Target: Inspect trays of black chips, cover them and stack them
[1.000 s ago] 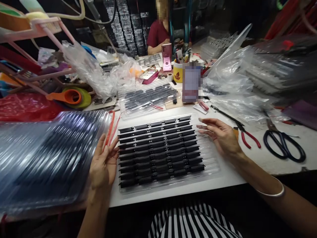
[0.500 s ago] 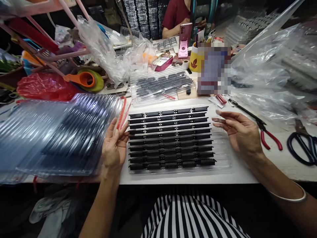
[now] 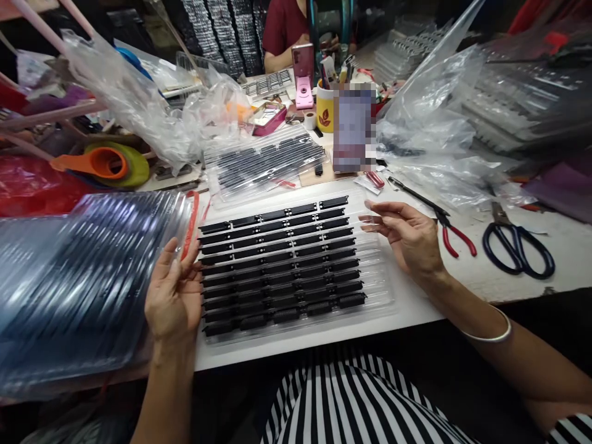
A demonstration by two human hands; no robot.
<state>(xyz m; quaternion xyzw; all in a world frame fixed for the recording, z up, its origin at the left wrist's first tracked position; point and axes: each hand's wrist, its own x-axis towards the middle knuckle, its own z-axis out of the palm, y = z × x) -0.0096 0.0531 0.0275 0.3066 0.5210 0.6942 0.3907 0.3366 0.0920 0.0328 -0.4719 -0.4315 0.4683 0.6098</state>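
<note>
In front of me on the white tabletop lies a clear plastic tray (image 3: 377, 271) holding rows of black comb-like strips (image 3: 282, 262). My left hand (image 3: 173, 290) is at the tray's left edge, palm turned inward, fingers apart, fingertips against or just beneath the ends of the strips; contact is partly hidden. Off the tray's upper right side, my right hand (image 3: 411, 237) has its fingers stretched toward the tray and holds nothing I can see. A stack of clear plastic trays (image 3: 92, 277) stands just left of my left hand.
Red-handled pliers (image 3: 456, 237) and dark-handled scissors (image 3: 518, 246) lie to the right. Behind the tray is another filled clear tray (image 3: 272, 160). A yellow cup (image 3: 325, 111), a phone (image 3: 303, 61) on a pink stand and plastic bags (image 3: 430, 135) fill the back, where another person (image 3: 282, 31) sits.
The view has swung to the right, so the tray and tabletop things appear further left. Both hands keep nearly the same pose beside the tray.
</note>
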